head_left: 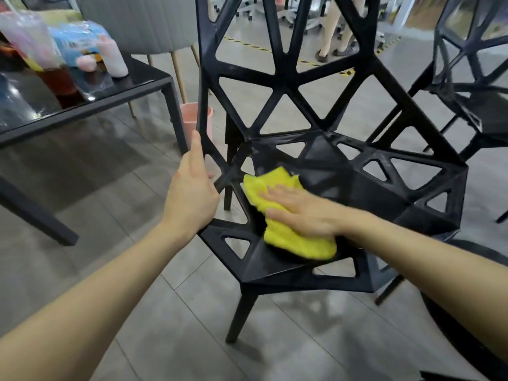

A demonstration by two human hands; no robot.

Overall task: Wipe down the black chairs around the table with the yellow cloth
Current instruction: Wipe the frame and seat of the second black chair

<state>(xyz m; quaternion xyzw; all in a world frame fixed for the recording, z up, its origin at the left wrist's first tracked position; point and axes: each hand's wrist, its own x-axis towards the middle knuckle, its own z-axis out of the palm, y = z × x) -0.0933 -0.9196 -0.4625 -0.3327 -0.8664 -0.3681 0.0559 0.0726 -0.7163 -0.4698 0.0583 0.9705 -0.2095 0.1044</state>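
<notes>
Grey floor tiles lie under everything. Flat, straight fingers of the right hand press the yellow cloth down on the seat of the black chair. The left hand grips the chair's side bar, thumb up along it; its other fingers are hidden behind the bar, probably curled round it. 1 more black chair stands to the right. The black table at the left holds bottles and packets. A pink bucket sits behind the chair.
</notes>
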